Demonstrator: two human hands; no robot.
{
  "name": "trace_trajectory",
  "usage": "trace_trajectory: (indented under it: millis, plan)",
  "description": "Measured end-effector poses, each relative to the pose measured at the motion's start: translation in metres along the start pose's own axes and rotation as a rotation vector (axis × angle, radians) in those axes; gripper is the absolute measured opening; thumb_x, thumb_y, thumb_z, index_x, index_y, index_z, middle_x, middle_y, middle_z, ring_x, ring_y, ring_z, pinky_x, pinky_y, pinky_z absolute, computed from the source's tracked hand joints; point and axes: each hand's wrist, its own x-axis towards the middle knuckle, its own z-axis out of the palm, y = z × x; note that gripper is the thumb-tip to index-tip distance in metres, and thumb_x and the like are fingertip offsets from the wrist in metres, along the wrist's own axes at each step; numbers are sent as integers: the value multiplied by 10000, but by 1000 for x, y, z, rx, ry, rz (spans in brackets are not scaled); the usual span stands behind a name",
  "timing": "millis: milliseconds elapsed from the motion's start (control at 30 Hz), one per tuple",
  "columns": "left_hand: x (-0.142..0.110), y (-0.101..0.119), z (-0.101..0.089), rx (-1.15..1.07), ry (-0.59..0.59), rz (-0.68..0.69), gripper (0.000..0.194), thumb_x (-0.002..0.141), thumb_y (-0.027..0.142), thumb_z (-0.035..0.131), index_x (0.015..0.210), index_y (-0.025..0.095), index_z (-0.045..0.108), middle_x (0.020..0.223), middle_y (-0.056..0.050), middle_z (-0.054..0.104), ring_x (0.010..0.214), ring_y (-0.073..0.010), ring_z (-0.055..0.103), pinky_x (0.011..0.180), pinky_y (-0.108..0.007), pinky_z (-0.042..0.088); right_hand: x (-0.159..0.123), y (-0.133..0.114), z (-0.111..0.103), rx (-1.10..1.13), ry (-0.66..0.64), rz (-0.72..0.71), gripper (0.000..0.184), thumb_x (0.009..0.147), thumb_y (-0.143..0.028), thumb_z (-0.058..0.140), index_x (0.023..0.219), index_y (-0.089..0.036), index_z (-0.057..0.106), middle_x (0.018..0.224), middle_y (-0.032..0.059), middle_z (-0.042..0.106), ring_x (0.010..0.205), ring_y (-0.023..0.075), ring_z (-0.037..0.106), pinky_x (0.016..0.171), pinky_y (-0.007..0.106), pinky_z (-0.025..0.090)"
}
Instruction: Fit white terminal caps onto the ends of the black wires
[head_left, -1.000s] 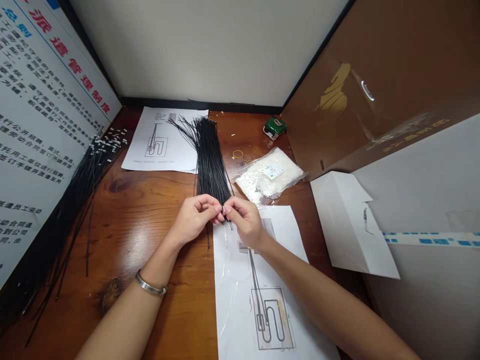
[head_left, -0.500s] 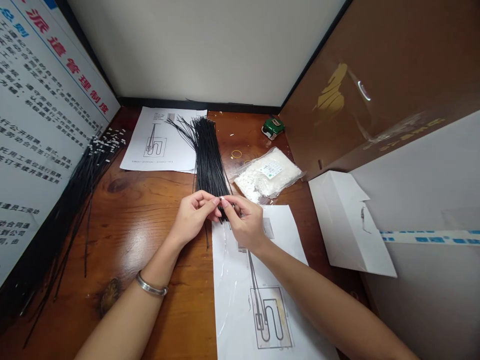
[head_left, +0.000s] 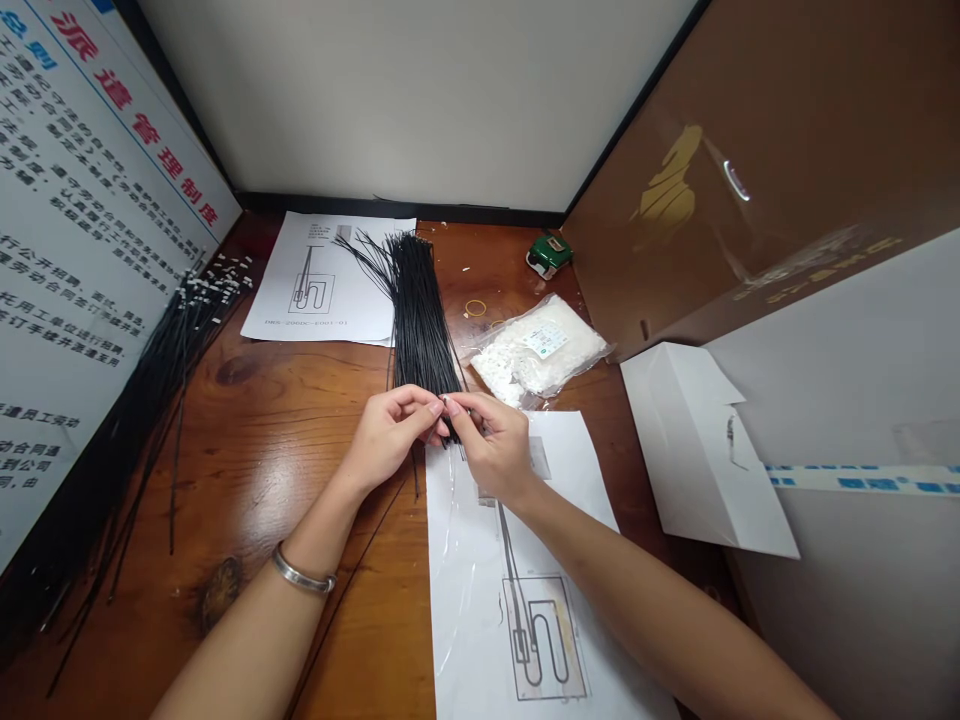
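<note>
My left hand [head_left: 394, 432] is closed in a pinch, thumb against forefinger, with the end of a thin black wire [head_left: 358, 568] between them. That wire trails down past my left forearm. Meeting it fingertip to fingertip, my right hand [head_left: 495, 440] is pinched too, on a tiny white piece [head_left: 446, 398] mostly covered by the fingers. Just beyond both hands lies a thick bundle of black wires [head_left: 420, 320], its near ends partly hidden by them. A clear bag of small white parts [head_left: 555, 360] rests to the right of the bundle.
Black wires with white ends [head_left: 214, 285] lean along the left panel. Printed drawings lie at the back [head_left: 289, 300] and under my right arm [head_left: 469, 600]. A green tape measure [head_left: 549, 255], a rubber band [head_left: 475, 308] and a folded white card [head_left: 690, 440] are around the right side.
Both hands stay pinched together in nearly the same place. A thin black wire now shows beside my left forearm, where it was not visible before. The view has shifted very slightly.
</note>
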Motion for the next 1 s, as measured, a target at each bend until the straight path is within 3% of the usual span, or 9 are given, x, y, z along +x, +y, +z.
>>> trace_trajectory:
  millis: [600, 1000]
  plan:
    - [0, -2, -1, 15, -12, 5, 241, 761, 366, 678, 735, 131, 633, 621, -23, 656, 559, -115, 592, 590, -238, 506, 2, -5, -2, -17, -7, 2, 162, 836, -234, 561, 739, -179, 678, 612, 13, 626, 501, 110, 487, 456, 250, 377]
    - [1, 1, 1, 21, -6, -4, 178, 738, 302, 678, 705, 136, 622, 593, -10, 649, 546, -112, 588, 589, -235, 500, 2, -8, -4, -30, -25, -104, 155, 826, -193, 556, 724, -172, 671, 606, 21, 637, 458, 98, 452, 440, 248, 366]
